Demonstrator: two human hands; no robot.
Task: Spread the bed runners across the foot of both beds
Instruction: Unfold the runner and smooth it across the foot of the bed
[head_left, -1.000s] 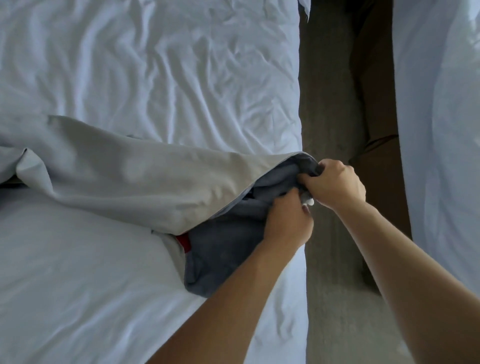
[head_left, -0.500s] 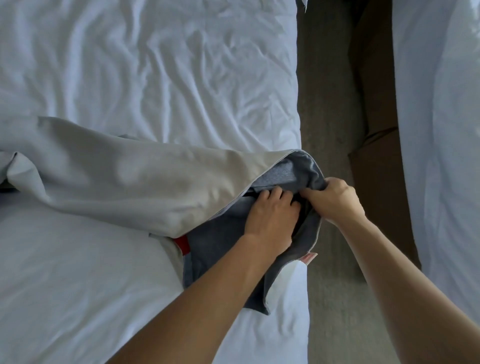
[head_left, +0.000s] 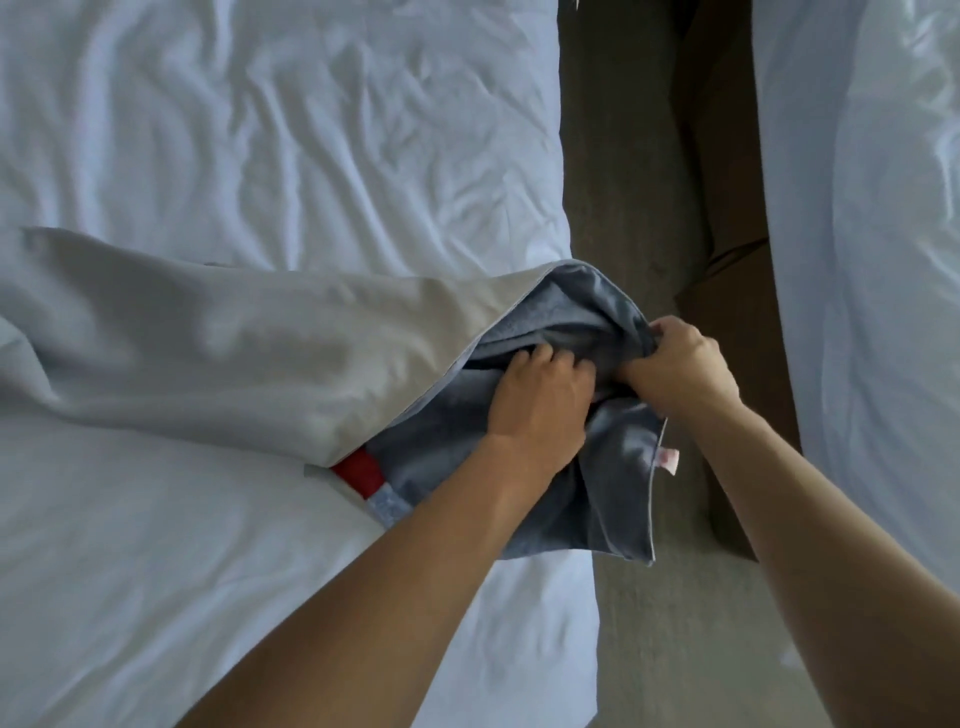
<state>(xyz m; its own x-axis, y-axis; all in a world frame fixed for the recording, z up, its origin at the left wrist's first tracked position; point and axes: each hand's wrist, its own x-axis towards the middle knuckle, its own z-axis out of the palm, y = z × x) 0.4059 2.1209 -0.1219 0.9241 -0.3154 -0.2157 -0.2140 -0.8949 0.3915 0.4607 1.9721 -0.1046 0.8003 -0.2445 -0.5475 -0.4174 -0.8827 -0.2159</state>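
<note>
Head view, left to right: the near bed (head_left: 156, 571) fills the left side, its white sheet wrinkled. A bed runner (head_left: 234, 353) lies across it, pale grey lining turned up, a red patch (head_left: 358, 470) showing at the fold, its blue-grey face bunched at the bed's right edge. The left hand (head_left: 540, 400) presses down on that blue cloth, fingers curled into the folds. Just beside it, the right hand (head_left: 680, 366) is closed tight on the runner's gathered corner over the carpeted gap (head_left: 623, 182); a small label (head_left: 667, 460) hangs below. A second bed (head_left: 883, 260) stands far right.
</note>
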